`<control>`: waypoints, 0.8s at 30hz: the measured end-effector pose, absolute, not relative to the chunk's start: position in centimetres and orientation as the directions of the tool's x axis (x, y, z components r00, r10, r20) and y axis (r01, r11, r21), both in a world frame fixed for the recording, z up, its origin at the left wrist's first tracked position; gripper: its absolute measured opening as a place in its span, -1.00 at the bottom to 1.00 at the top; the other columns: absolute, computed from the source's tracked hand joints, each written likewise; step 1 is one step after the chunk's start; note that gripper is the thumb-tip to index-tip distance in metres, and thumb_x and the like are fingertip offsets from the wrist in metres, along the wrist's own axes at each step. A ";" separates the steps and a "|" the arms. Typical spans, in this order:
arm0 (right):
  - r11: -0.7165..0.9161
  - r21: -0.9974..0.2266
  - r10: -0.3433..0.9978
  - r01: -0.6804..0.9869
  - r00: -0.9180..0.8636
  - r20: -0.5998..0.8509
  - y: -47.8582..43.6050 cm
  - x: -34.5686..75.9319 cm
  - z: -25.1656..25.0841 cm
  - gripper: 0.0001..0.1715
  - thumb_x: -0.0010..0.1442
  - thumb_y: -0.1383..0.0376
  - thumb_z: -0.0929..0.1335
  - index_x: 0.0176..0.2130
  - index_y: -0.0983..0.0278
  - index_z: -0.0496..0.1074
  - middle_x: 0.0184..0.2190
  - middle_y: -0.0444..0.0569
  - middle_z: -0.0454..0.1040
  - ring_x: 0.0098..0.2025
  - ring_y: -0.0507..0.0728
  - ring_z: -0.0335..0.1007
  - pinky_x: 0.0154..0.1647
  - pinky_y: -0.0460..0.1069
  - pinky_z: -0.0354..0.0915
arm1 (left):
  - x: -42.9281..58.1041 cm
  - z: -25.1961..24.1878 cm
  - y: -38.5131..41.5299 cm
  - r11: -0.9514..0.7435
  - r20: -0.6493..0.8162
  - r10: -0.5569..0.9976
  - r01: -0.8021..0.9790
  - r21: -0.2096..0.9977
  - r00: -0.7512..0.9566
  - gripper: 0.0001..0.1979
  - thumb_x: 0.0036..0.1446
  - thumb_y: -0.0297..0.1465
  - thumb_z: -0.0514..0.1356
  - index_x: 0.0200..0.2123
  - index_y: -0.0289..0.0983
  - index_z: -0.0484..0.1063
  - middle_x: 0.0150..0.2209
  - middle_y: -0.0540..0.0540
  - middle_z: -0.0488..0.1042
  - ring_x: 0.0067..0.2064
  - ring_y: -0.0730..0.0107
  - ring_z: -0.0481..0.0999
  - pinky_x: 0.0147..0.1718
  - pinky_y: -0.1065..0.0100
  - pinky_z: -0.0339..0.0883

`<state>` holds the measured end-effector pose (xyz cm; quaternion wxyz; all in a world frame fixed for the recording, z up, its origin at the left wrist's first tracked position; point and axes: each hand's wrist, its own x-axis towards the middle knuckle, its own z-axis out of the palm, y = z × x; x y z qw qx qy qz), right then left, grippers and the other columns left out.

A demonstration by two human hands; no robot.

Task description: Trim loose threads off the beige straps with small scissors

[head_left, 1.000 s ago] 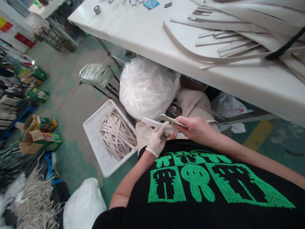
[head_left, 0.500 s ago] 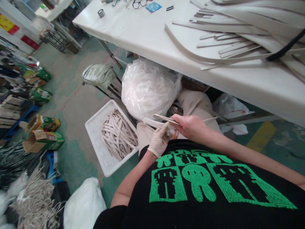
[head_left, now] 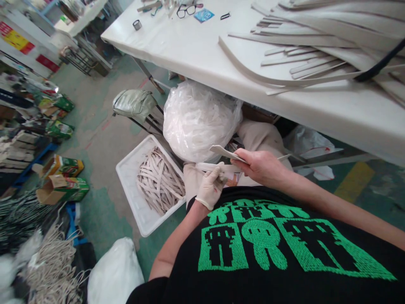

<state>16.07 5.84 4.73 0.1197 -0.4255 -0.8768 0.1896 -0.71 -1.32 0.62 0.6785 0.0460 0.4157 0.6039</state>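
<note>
My left hand (head_left: 210, 186), in a pale glove, is closed on a whitish flat strip (head_left: 207, 167) whose free end points left. Just to the right, my bare right hand (head_left: 261, 167) grips another beige strip (head_left: 223, 151), its flat end sticking out up and to the left. A thin tail of strip shows behind the right wrist. Both hands are above my lap, a short gap between them. Beyond them a clear plastic bag (head_left: 201, 120) bulges with pale material. To the left, a white bin (head_left: 128, 177) holds a tangled heap of beige strips (head_left: 161, 179).
A white table (head_left: 196, 52) runs along the far side, with many long strips (head_left: 303, 40) at its right, plus glasses (head_left: 186, 11) and a tape roll (head_left: 137, 25). A padded stool (head_left: 134, 103) stands by the bin. Open cartons (head_left: 63, 188) and a white sack (head_left: 115, 270) lie left.
The strip in my right hand has swung up and turned its flat face toward me. It now sits farther apart from the strip in my left hand. The view has shifted slightly.
</note>
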 end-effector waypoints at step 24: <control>0.571 -0.438 0.799 0.695 -0.592 0.103 5.8 16.7 4.2 -0.51 0.48 0.02 0.13 -0.22 0.26 0.43 -0.50 -0.01 0.51 -0.52 0.10 0.33 -0.47 -0.02 -0.07 | 0.0 1.5 -1.1 0.301 -0.483 0.875 -0.737 0.606 -0.040 -0.70 -0.12 -0.39 0.53 -0.32 -0.33 0.55 -0.53 0.09 0.33 -0.50 0.64 0.29 -0.39 0.49 0.29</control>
